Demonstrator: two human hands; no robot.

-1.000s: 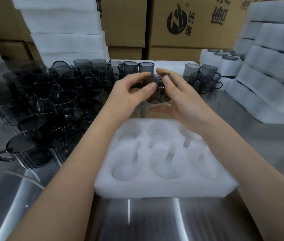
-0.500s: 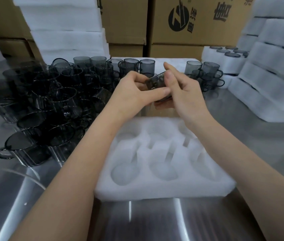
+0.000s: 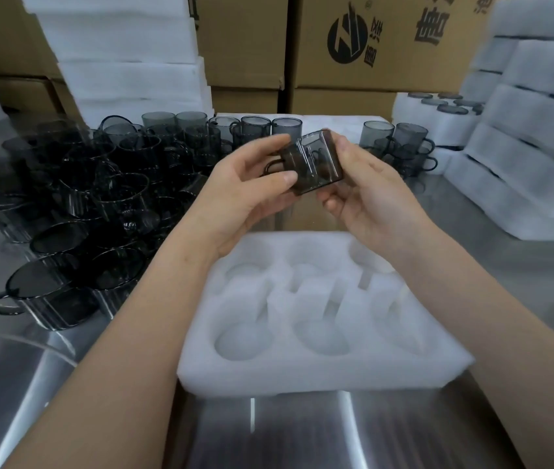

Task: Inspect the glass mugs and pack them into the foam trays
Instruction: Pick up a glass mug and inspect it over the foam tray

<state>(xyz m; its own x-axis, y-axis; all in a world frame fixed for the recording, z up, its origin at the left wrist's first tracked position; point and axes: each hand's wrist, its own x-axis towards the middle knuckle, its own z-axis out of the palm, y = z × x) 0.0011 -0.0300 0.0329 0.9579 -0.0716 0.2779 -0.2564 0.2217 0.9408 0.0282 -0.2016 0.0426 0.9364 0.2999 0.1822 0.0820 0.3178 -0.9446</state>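
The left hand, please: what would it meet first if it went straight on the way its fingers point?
The left hand holds the glass mug, fingers pointing right and away. Going on, it would probably push the mug against the right hand holding its other side, though depth is unclear.

Both hands, the left hand [image 3: 235, 191] and the right hand [image 3: 370, 194], hold one smoky mug [image 3: 313, 162] tilted above the foam tray [image 3: 319, 370]. Many mugs [image 3: 76, 204] stand at the left on the tabletop [image 3: 285, 434].
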